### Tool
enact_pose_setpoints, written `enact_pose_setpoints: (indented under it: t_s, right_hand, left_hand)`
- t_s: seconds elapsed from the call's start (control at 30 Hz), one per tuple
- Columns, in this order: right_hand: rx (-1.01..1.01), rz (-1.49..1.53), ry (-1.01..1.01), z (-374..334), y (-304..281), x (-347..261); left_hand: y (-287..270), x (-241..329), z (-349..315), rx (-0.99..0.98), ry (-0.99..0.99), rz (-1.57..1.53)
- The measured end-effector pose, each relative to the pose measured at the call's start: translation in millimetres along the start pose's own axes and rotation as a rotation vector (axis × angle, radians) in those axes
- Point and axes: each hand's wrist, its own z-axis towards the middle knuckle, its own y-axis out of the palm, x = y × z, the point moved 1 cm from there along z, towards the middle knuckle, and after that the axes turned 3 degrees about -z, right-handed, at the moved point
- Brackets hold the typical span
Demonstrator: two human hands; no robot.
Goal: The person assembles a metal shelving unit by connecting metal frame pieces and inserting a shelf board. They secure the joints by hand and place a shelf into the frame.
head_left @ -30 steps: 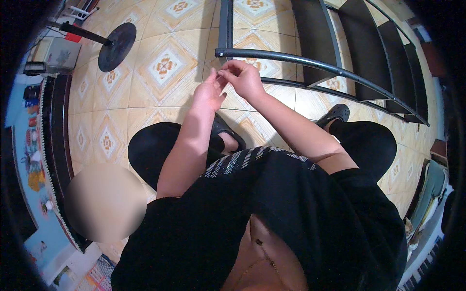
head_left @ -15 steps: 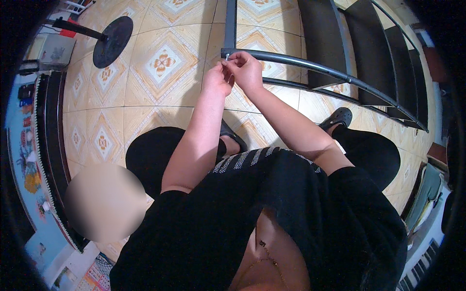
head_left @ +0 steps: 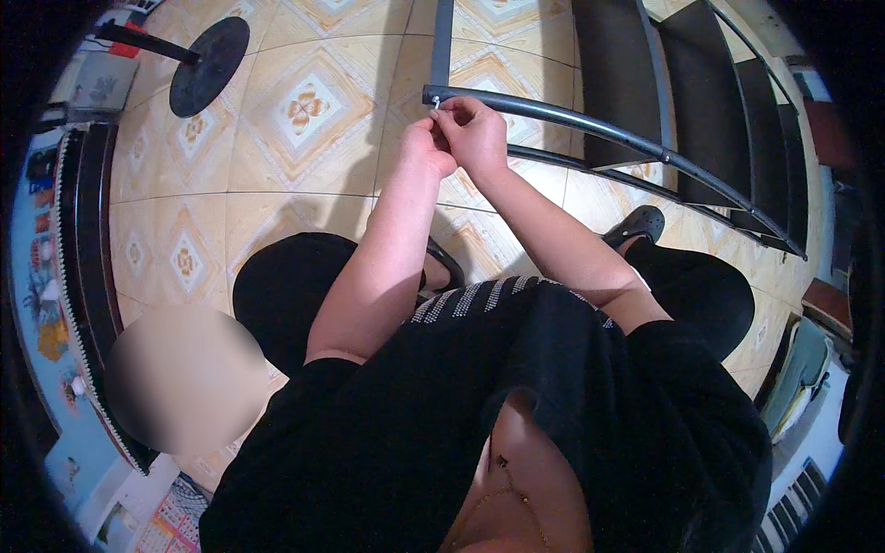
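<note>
Glossy cream floor tiles with orange-brown flower-and-diamond patterns (head_left: 304, 111) spread toward eleven o'clock. A flat, round black base (head_left: 217, 69) with a slim black pole (head_left: 147, 41) sits near ten. A long, dark, glossy ledge (head_left: 90, 212) lies at nine; a white slatted panel (head_left: 798, 502), at four.

Bare left forearm (head_left: 385, 249) and right forearm (head_left: 558, 217) stretch toward the far side, left hand (head_left: 430, 149) and right hand (head_left: 480, 138) close together, fingers (head_left: 461, 105) bent inward.
</note>
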Motion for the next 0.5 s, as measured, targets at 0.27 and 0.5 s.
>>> enact_pose_setpoints:
  t_s: [0.27,0.5]
  right_hand:
    - [0.013,-0.045,-0.086,2.9,-0.5,2.8]
    - [-0.06,-0.284,-0.052,4.2,-10.6,-21.2]
  left_hand:
    - [3.6,-4.5,-4.2,-0.038,0.009,0.009]
    - [3.0,-3.2,-2.0,-0.078,-0.041,-0.018]
